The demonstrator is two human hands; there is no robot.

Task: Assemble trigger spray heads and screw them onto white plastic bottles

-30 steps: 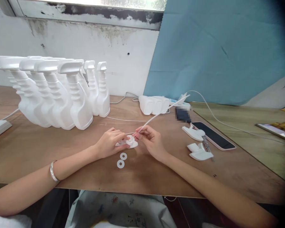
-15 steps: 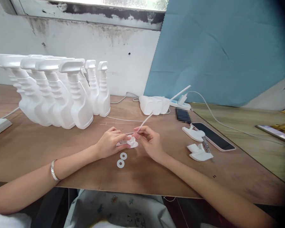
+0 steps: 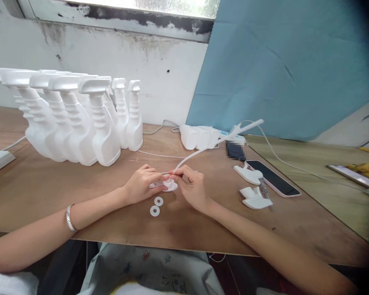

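Observation:
A white spray trigger head [image 3: 168,185] lies on the brown table [image 3: 80,196] between my hands. My left hand [image 3: 143,182] grips it from the left with closed fingers. My right hand [image 3: 189,185] pinches the near end of a long white dip tube [image 3: 217,142] where it meets the head. The tube slants up and away to the right. Two white ring washers [image 3: 156,206] lie on the table just in front of my hands.
Several white spray bottles [image 3: 80,119] stand in rows at the back left. Lying bottles [image 3: 199,136], two loose trigger heads [image 3: 253,186], a phone [image 3: 272,177] and a white cable [image 3: 295,166] sit to the right. Another phone [image 3: 350,174] lies far right.
The dip tube's far end swung up, then down and out to the right, and now lies flatter. My right hand's fingers shifted closer to the trigger head. My left hand stayed put.

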